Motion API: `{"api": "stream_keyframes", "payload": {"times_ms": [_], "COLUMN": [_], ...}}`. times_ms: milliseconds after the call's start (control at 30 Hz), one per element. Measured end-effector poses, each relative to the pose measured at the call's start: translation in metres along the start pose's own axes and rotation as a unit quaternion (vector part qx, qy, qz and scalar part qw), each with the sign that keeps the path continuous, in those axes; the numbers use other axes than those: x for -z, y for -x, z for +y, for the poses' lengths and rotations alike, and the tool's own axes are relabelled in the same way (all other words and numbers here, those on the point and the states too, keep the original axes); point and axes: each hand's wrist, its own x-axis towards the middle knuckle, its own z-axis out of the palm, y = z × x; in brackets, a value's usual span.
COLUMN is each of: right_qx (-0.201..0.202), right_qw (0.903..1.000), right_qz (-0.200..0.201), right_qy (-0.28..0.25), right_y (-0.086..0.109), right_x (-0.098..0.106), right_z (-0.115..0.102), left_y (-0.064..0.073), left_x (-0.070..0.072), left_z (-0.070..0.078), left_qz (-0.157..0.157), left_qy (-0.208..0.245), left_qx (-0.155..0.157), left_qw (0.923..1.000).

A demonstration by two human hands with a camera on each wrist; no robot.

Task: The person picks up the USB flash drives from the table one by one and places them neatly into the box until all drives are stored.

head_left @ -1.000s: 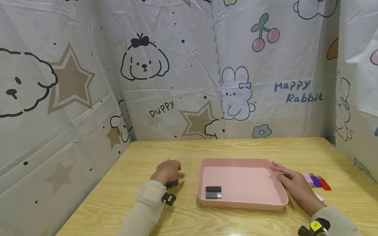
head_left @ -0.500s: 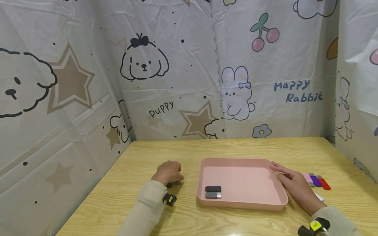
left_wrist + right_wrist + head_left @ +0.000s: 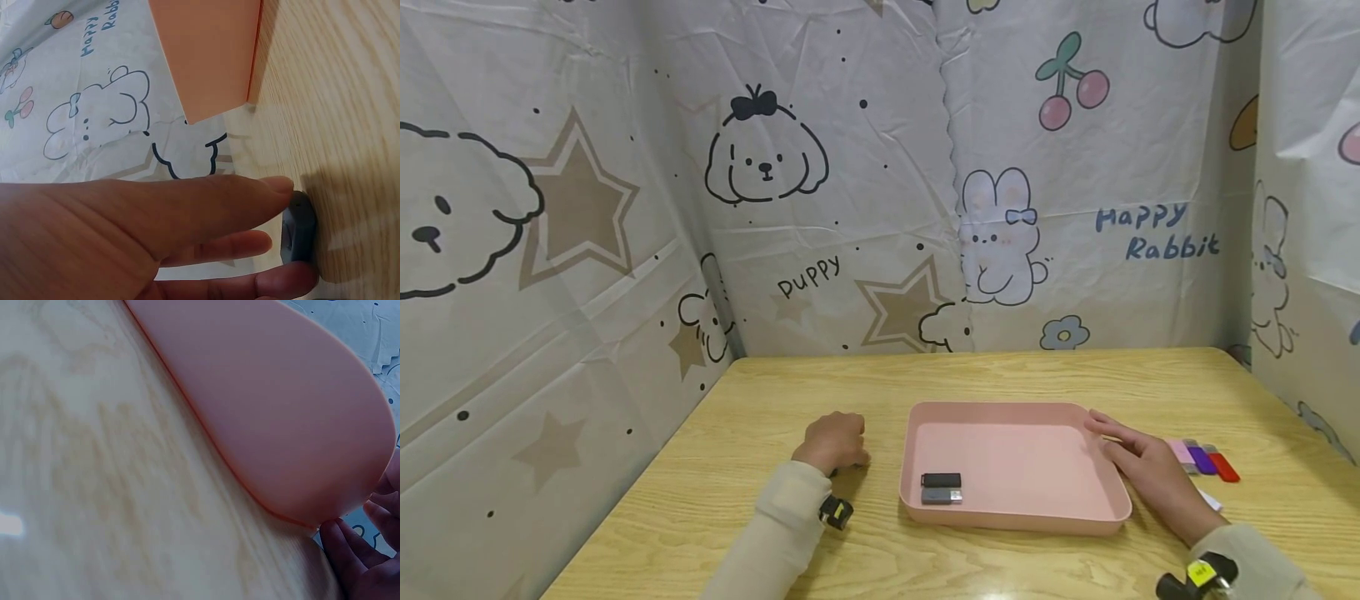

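Observation:
My left hand (image 3: 835,442) is low over the table, left of the pink tray (image 3: 1022,525). In the left wrist view its thumb and a finger pinch a dark grey USB stick (image 3: 299,226) near the wood; the head view mostly hides the stick behind the hand. Inside the tray, at the near left, a black USB stick (image 3: 942,480) lies parallel to a grey USB stick (image 3: 936,497) with a metal plug. My right hand (image 3: 1146,471) rests against the tray's right side, its fairly straight fingers touching the rim near the far corner.
Right of my right hand lie pink (image 3: 1182,454), purple (image 3: 1202,461) and red (image 3: 1224,467) USB sticks. A white piece (image 3: 1212,502) shows partly from behind that hand. Printed sheets (image 3: 887,208) wall off the wooden table (image 3: 820,383) at the back and sides.
The left hand has shifted slightly right and turned, so the dark stick beneath it is now nearly hidden in the head view. The right hand and tray stay put.

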Motion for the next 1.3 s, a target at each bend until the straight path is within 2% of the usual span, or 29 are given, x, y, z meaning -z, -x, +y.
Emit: {"api": "stream_keyframes", "payload": {"times_ms": [600, 733, 1033, 1300], "right_qx": [0.006, 0.006, 0.001, 0.004], "right_qw": [0.9999, 1.0, 1.0, 0.9999], "right_qz": [0.008, 0.006, 0.006, 0.009], "right_qy": [-0.002, -0.001, 0.001, 0.005], "right_y": [-0.0001, -0.0001, -0.0003, -0.0005], "right_x": [-0.0004, -0.0005, -0.001, -0.001], "right_z": [-0.0004, -0.0004, 0.0, 0.0003], "left_y": [0.0022, 0.0029, 0.0015, 0.0006], "left_x": [-0.001, 0.0, -0.0013, -0.0042], "left_z": [0.0021, 0.0016, 0.0013, 0.0003], "left_qz": [-0.002, -0.007, -0.037, -0.059], "left_qy": [-0.023, -0.013, 0.003, 0.029], "left_qx": [0.026, 0.016, -0.035, -0.057], "left_qw": [0.9994, 0.9998, 0.9987, 0.9962]}}
